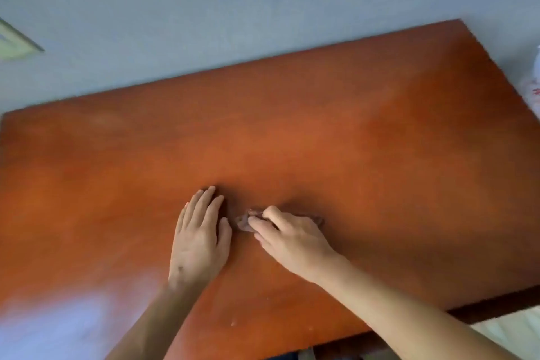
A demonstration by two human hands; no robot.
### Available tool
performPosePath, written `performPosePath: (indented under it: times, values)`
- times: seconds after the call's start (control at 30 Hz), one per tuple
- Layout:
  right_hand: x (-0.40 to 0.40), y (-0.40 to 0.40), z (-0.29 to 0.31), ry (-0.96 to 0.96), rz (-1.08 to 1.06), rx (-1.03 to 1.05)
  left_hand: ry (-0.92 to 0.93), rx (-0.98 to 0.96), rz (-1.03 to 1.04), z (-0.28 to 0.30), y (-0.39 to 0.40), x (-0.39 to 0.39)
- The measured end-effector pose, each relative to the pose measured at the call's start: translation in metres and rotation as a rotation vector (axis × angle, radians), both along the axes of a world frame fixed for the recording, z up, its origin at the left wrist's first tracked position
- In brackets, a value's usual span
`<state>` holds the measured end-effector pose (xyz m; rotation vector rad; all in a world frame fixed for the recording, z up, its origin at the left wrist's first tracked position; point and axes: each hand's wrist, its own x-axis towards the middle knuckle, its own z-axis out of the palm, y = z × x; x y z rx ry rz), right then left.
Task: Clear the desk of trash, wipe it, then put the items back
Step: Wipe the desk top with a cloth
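The orange-brown wooden desk fills most of the head view, pushed against a grey wall. My right hand presses down on a small crumpled brownish cloth near the desk's middle front; only its edges show beside my fingers and at the far side of the hand. My left hand lies flat on the desktop just left of the cloth, fingers together, holding nothing. The picture is blurred.
A white plastic bag with red print hangs off the desk's right edge. A pale wall plate is on the wall at the left. A small white speck lies near the front edge. Light reflects on the front left corner.
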<state>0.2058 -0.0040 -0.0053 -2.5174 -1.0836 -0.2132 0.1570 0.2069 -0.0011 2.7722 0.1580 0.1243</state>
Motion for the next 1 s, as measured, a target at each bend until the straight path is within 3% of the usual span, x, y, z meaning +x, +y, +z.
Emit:
performPosePath:
  times: [0.1, 0.2, 0.3, 0.43, 0.53, 0.63, 0.77, 0.87, 1.0]
  values:
    - [0.054, -0.044, -0.005, -0.101, -0.196, -0.053, 0.101, 0.169, 0.023, -0.008, 0.033, -0.019]
    - [0.105, -0.066, 0.006, 0.01, -0.635, -0.045, 0.146, 0.205, 0.101, -0.016, 0.04, -0.03]
    - [0.145, -0.035, 0.02, 0.123, -0.811, -0.047, 0.157, 0.25, 0.098, -0.024, 0.024, -0.04]
    - [0.149, 0.078, 0.014, 0.13, -0.489, -0.034, 0.13, 0.135, 0.074, -0.019, 0.013, -0.055]
    - [0.071, 0.147, 0.01, 0.181, -0.17, -0.054, -0.012, -0.114, 0.168, 0.004, 0.024, -0.087]
    - [-0.047, 0.147, 0.01, 0.236, 0.102, -0.046, -0.036, -0.138, 0.33, 0.02, 0.039, -0.134]
    - [-0.136, 0.074, 0.007, 0.253, 0.25, -0.042, 0.161, -0.029, 0.192, 0.014, 0.034, -0.177]
    - [-0.132, 0.012, 0.022, 0.384, 0.053, -0.015, 0.236, -0.038, -0.047, 0.014, 0.005, -0.194]
    - [-0.088, -0.062, 0.053, 0.368, -0.571, 0.105, 0.26, -0.192, -0.034, 0.022, -0.013, -0.207]
